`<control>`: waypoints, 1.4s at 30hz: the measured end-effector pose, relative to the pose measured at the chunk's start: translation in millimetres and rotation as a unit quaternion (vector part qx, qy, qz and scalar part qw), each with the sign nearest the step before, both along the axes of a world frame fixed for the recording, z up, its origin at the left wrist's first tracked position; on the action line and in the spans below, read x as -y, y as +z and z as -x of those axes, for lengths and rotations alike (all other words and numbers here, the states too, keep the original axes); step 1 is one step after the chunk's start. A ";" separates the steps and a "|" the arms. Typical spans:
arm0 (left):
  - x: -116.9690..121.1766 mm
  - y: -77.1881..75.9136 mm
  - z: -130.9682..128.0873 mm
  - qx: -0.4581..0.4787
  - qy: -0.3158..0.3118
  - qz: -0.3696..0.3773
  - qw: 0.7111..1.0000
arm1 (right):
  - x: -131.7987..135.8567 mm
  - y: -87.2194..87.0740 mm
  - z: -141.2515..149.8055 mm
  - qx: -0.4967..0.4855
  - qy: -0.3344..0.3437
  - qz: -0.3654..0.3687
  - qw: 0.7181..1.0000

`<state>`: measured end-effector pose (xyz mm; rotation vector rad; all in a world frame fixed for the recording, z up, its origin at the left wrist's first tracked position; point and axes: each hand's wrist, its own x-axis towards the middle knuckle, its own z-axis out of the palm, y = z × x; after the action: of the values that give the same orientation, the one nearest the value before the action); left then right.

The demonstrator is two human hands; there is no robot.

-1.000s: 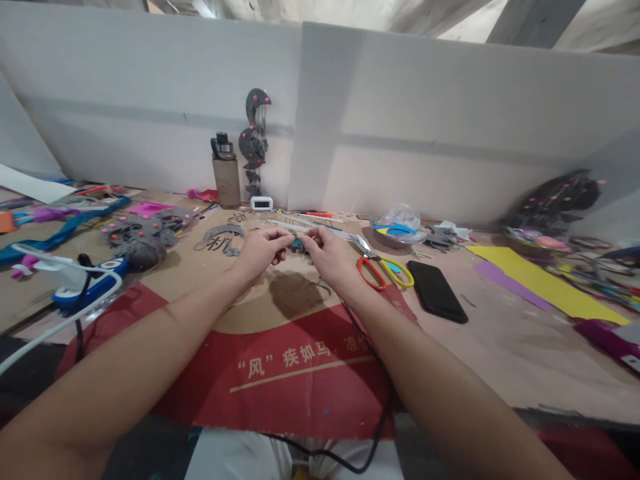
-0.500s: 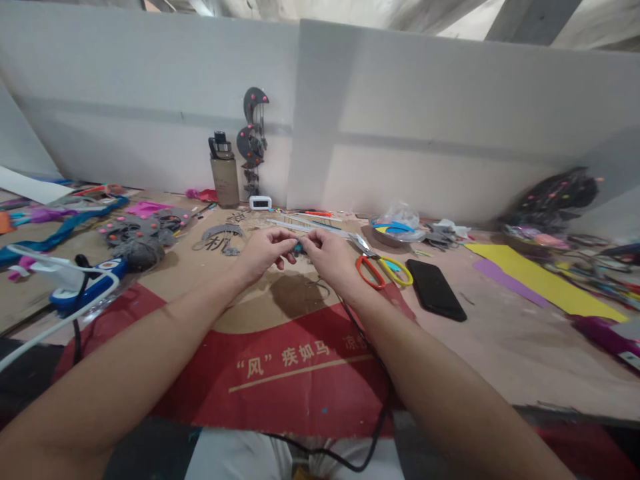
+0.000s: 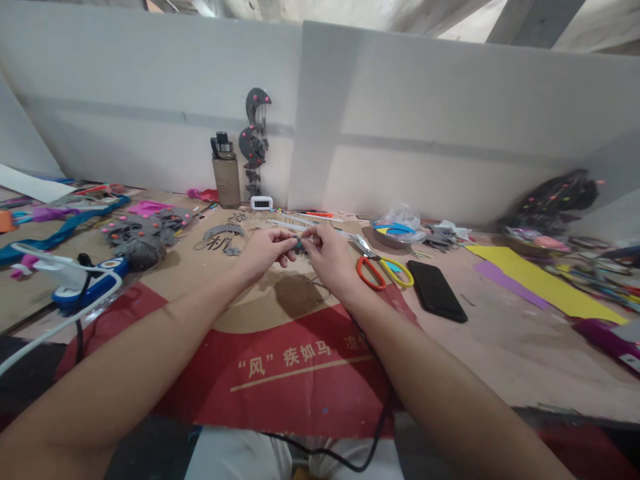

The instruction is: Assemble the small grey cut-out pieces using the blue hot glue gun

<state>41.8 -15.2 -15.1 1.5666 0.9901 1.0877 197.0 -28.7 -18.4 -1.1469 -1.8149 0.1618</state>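
Observation:
My left hand (image 3: 267,255) and my right hand (image 3: 327,259) meet above a cardboard sheet (image 3: 255,313) with a red printed part. Pinched between the fingertips of both is a small dark teal piece (image 3: 299,245), mostly covered by the fingers; its kind is too small to make out. A thin dark strand hangs below my right hand. Left of my hands lie grey cut-out shapes (image 3: 225,239) on the cardboard. Scissors (image 3: 371,267) with one red and one yellow handle rest just right of my right hand.
A black phone (image 3: 436,291) lies right of the scissors. Behind stand a bottle (image 3: 227,180), a small white clock (image 3: 261,203) and a bowl (image 3: 395,235) with plastic wrap. On the left are a blue power strip (image 3: 90,287) and white cable; at right, yellow sheet (image 3: 540,277).
The fingers of my right hand have shifted slightly at the small teal piece, the fingertips rising a little. Both hands stay together in nearly the same place.

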 end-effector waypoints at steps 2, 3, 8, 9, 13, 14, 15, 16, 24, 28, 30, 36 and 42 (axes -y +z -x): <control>1.3 -0.2 -1.9 0.024 -0.011 0.021 0.999 | -0.6 0.7 -3.5 -0.004 -0.012 -0.020 1.000; 1.7 -0.5 -2.7 0.034 -0.012 0.027 0.999 | -0.7 1.0 -4.8 -0.005 -0.017 -0.030 0.999; -0.5 -3.1 -2.1 0.063 -0.005 0.019 0.998 | 1.5 2.7 -4.5 0.018 -0.032 -0.050 0.998; -1.4 -3.5 -1.4 0.065 -0.002 0.014 0.998 | 2.5 3.1 -3.4 0.025 -0.033 -0.050 0.998; -3.1 -3.6 0.4 0.063 0.025 -0.007 0.998 | 5.2 3.3 0.0 0.050 -0.034 -0.037 0.997; -2.8 -3.4 0.3 0.064 0.030 -0.011 0.997 | 5.3 3.0 0.3 0.057 -0.034 -0.030 0.997; -2.5 -3.1 0.1 0.065 0.033 -0.015 0.997 | 5.3 2.6 0.4 0.063 -0.034 -0.021 0.997; -2.1 -2.9 -0.2 0.066 0.034 -0.018 0.997 | 5.0 2.2 0.4 0.067 -0.032 -0.014 0.997; -1.7 -4.0 -2.5 0.097 0.020 -0.012 0.995 | 3.8 1.5 2.1 0.038 -0.008 0.037 0.999; -1.9 -4.1 -1.9 0.097 0.017 -0.008 0.995 | 4.1 1.6 2.9 0.022 -0.009 0.053 0.998; -1.9 -3.9 -1.6 0.094 0.015 -0.004 0.995 | 4.1 1.0 2.5 0.017 -0.013 0.054 0.998; -1.8 -4.2 -2.5 0.118 -0.018 0.028 0.992 | 4.0 0.6 1.0 0.011 -0.023 0.054 0.998; 0.2 -3.4 -3.4 0.123 -0.026 0.047 0.991 | 3.8 1.5 0.8 0.014 -0.038 0.060 0.997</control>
<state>45.2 -15.4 -18.5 1.3387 0.8157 1.1500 196.2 -32.5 -17.0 -1.3066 -1.8037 0.2129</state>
